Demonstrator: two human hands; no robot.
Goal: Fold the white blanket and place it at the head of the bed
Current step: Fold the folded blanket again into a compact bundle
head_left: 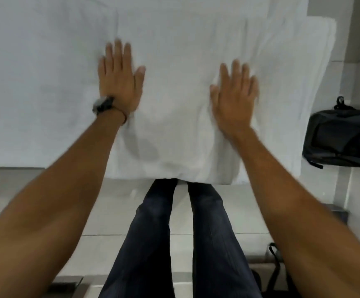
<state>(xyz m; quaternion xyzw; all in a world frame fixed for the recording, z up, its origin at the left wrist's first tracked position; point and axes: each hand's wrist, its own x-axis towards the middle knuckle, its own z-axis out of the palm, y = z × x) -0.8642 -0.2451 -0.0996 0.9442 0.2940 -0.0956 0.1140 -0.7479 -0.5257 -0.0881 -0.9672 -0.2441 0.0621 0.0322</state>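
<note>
Two hands lie flat, palms down and fingers straight, on the folded white blanket (174, 104), which sits on the bed (35, 82) with its near edge hanging slightly over the side: the left hand (118, 80) presses near the blanket's left edge, the right hand (235, 97) further right. Gripping nothing, both only press; a watch (102, 104) circles the left wrist, and a dark backpack (342, 138) rests off to the right of the bed.

The bed (35, 104) runs out past the top and left edges. Motion blur softens both hands' fingertips (117, 47) on the white blanket (174, 104). Right of the bed, the dark backpack (342, 138) is cropped by the frame edge.
</note>
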